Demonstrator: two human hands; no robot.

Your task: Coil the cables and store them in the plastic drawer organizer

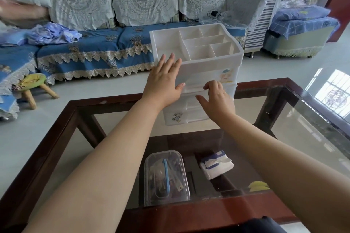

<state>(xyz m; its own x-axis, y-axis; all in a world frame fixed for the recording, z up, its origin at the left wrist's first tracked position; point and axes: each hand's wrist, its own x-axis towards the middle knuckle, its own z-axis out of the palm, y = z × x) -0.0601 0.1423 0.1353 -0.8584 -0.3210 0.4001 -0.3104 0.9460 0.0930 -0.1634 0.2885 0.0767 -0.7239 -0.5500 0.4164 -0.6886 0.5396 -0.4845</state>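
A white plastic drawer organizer (208, 62) stands on the far part of the glass table (284, 119). Its top tray is split into several empty compartments, and drawers with small cartoon stickers sit below. My left hand (164, 81) lies flat against the organizer's left front, fingers spread and holding nothing. My right hand (217, 98) is at the front of a middle drawer, fingers curled on its edge. No cables are in view.
Under the glass, a lower shelf holds a clear lidded box (166, 178) with a blue handle and a folded white-and-blue cloth (216, 166). Beyond the table are a blue-covered sofa (94, 49) and a small stool (34, 85) on the floor.
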